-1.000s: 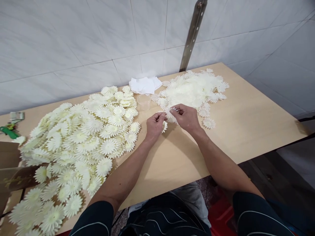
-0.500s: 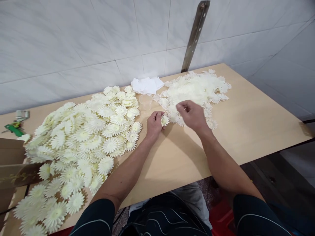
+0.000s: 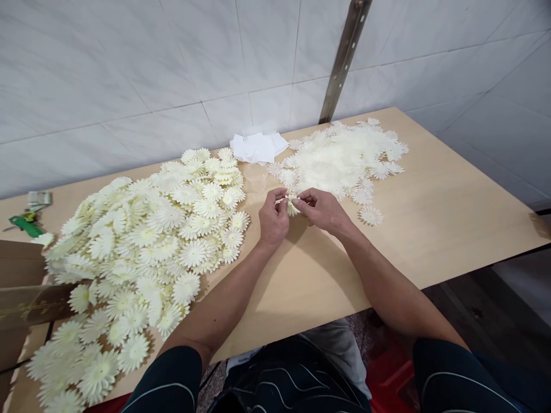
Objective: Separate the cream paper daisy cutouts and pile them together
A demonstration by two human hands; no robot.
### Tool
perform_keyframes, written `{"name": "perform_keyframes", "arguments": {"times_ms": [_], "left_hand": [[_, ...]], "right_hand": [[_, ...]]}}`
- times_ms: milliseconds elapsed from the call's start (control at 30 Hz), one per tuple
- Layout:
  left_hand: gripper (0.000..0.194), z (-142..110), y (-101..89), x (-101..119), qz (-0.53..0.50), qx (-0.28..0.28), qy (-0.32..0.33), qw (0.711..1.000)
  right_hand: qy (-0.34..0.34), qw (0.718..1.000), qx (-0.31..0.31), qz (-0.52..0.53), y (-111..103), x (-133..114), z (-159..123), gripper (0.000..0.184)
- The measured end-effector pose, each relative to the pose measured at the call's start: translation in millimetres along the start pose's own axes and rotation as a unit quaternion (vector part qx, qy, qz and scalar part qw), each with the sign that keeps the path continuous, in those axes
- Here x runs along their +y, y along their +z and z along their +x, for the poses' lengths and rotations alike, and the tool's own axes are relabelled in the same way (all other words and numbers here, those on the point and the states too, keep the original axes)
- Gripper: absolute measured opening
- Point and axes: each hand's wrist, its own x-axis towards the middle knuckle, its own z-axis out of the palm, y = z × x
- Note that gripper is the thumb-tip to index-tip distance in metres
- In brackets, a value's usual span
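A small cream artificial flower (image 3: 293, 206) is held up between my two hands, just above the table. My left hand (image 3: 274, 218) pinches it from the left. From the other side, the fingers of my right hand (image 3: 321, 209) are closed on its petals. Right behind my hands spreads a pile of flat white petal layers (image 3: 340, 158). To the left lies a larger heap of cream flowers with yellowish centres (image 3: 159, 229). My fingers partly cover the held flower.
White papers (image 3: 259, 147) lie by the tiled wall, with a clear round dish (image 3: 256, 172) in front. A green-handled tool (image 3: 26, 225) and a cardboard box (image 3: 21, 264) are at far left. A metal upright (image 3: 345, 63) stands behind the wooden table (image 3: 465, 206).
My right hand has come down and left from over the white petal pile to the flower in my left hand. Its fingers now touch the flower.
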Motion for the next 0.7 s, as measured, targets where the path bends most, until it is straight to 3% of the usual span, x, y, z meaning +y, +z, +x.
{"name": "perform_keyframes", "arguments": {"times_ms": [200, 367, 533, 600, 700], "left_hand": [[0.021, -3.7, 0.6, 1.6, 0.004, -0.016, -0.001, 1.0], [0.045, 0.1, 4.4, -5.0, -0.095, -0.025, -0.118, 0.988], [0.049, 7.2, 0.6, -7.4, -0.164, -0.078, -0.187, 0.965], [0.052, 8.8, -0.9, -6.0, -0.19, -0.086, -0.198, 0.958], [0.052, 9.4, -0.5, -3.8, -0.203, -0.066, -0.21, 0.954]], "right_hand": [[0.017, 0.999, 0.034, 0.039, 1.7, -4.0, 0.9, 0.024], [0.011, 0.997, 0.033, 0.07, -7.7, -7.5, 1.9, 0.023], [0.014, 0.998, 0.016, 0.065, -9.0, -2.5, 4.2, 0.025], [-0.017, 0.998, 0.055, 0.038, -6.6, 2.5, 5.6, 0.027], [-0.135, 0.972, 0.183, -0.051, -1.9, 9.1, 5.4, 0.026]]}}
